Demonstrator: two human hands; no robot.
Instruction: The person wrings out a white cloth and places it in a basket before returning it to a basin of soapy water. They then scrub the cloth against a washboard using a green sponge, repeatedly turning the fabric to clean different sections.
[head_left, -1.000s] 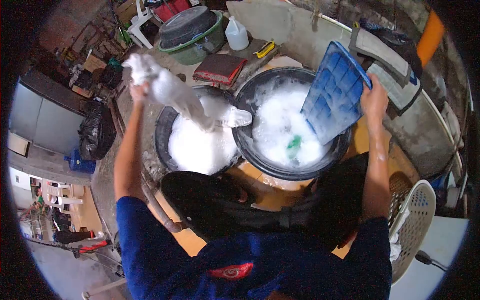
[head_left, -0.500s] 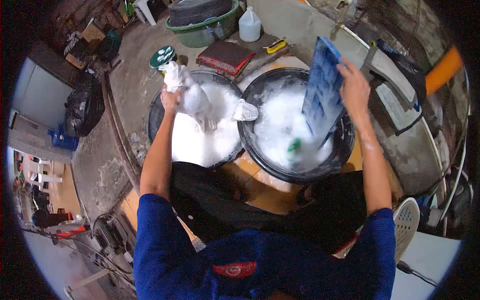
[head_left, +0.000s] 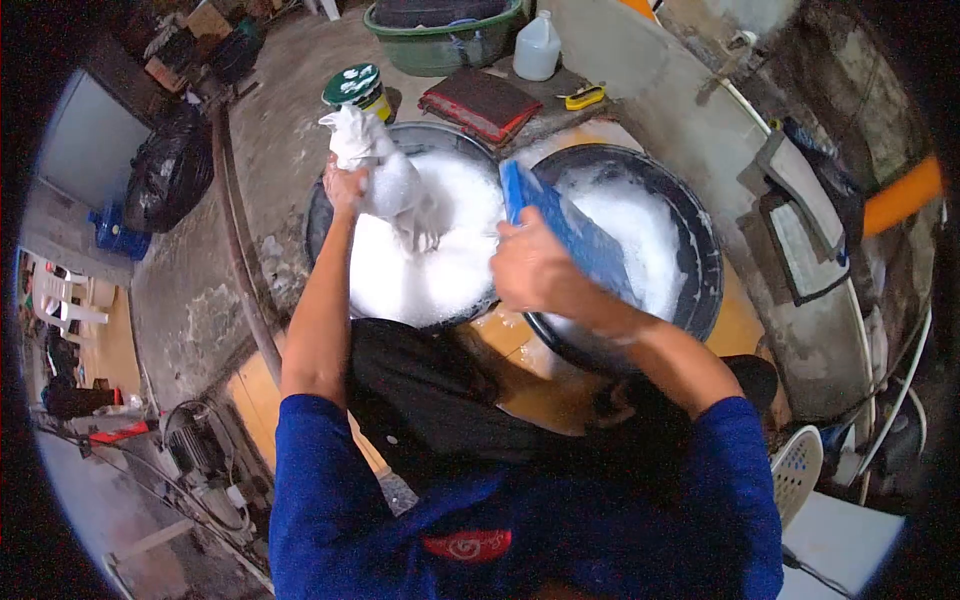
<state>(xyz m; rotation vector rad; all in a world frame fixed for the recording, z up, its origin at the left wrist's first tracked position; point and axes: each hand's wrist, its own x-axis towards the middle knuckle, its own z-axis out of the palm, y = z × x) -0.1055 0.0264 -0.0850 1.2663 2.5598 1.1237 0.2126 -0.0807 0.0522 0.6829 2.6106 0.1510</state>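
My left hand (head_left: 346, 187) is closed around a bunched, wet white cloth (head_left: 358, 138), whose lower end hangs into the foam. It is over the left black basin (head_left: 317, 232), which is full of thick white suds. My right hand (head_left: 535, 262) grips the edge of a blue washboard (head_left: 580, 232), which tilts over the left side of the right black basin (head_left: 706, 268). White foam (head_left: 640, 228) shows in that basin beyond the board. The board and my right arm hide part of the basin's near left side.
Behind the basins are a foam-topped green-lidded tub (head_left: 352, 86), a dark red-edged mat (head_left: 480, 103), a yellow-handled brush (head_left: 584, 97), a whitish jug (head_left: 537, 48) and a green basin (head_left: 440, 52). A low concrete wall (head_left: 690, 130) runs along the right.
My right hand has swung the washboard left and lower, from the right basin's far right side to its left side. My left hand still holds the white cloth up. The view has shifted slightly.
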